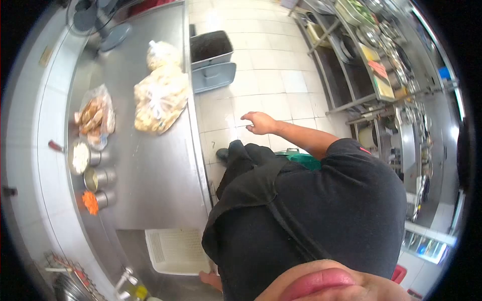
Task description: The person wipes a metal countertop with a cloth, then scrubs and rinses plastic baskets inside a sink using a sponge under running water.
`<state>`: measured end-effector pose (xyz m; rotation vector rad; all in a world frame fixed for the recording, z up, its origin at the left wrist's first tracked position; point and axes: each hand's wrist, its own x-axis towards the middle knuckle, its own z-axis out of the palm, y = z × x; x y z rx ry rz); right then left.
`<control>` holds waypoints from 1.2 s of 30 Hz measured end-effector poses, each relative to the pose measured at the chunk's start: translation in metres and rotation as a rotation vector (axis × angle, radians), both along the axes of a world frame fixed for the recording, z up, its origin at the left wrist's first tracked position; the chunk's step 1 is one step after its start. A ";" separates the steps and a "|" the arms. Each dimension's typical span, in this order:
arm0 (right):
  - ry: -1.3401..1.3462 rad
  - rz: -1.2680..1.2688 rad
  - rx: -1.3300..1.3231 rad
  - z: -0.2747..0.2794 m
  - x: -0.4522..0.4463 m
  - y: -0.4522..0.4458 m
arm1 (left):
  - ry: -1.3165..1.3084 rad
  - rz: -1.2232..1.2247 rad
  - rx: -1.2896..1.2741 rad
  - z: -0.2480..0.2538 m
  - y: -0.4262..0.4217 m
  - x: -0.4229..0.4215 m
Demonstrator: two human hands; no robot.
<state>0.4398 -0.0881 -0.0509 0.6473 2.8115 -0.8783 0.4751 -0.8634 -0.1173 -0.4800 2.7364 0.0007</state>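
My right hand (259, 123) hangs over the tiled floor with the fingers spread and nothing in it. At the bottom, my left hand (210, 280) shows only in part beside my body. It is at the corner of a white plastic basket (154, 251), which sits in the sink; its finger shape is too hidden to tell a grip. On the steel counter (150, 180) lies a tied clear bag of pale yellow pieces (158, 100). Farther back lies a clear bag with brownish food (95, 118). Metal containers hold white pieces (80, 158), something pale (92, 180) and orange shreds (91, 202).
A dark grey bin (213, 47) stands by the counter, with a grey lid (215, 78) beside it. Steel shelving (346, 65) with pans and trays lines the right. A red handle (55, 146) shows along the wall. A wire rack (65, 266) is at lower left.
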 end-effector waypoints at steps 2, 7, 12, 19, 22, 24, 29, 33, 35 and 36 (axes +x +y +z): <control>-0.023 -0.024 -0.030 0.000 0.021 -0.001 | 0.133 0.053 -0.002 -0.006 0.011 -0.016; -0.031 0.052 -0.177 -0.034 0.041 0.007 | 0.577 0.087 0.106 -0.002 0.045 -0.099; -0.207 0.060 -0.300 -0.049 0.045 0.053 | 0.899 -0.108 0.370 0.028 0.190 -0.181; -0.036 -0.150 -0.198 -0.082 0.106 0.195 | 0.782 -0.484 0.623 0.104 0.492 -0.219; -0.042 -0.339 -0.204 -0.060 0.127 0.246 | 0.692 -0.654 0.740 0.113 0.586 -0.219; -0.011 -0.446 -0.183 -0.047 0.139 0.271 | 0.695 -0.769 0.823 0.101 0.635 -0.221; 0.205 -0.485 -0.153 -0.051 0.133 0.301 | 0.360 -0.863 0.980 0.076 0.724 -0.215; 0.237 -0.548 -0.303 -0.015 0.104 0.308 | 0.031 -1.054 1.034 0.033 0.774 -0.226; 0.297 -0.611 -0.329 -0.023 0.095 0.314 | -0.098 -1.270 0.847 -0.003 0.784 -0.255; 0.289 -0.635 -0.316 -0.028 0.098 0.320 | -0.192 -1.206 0.838 -0.035 0.788 -0.273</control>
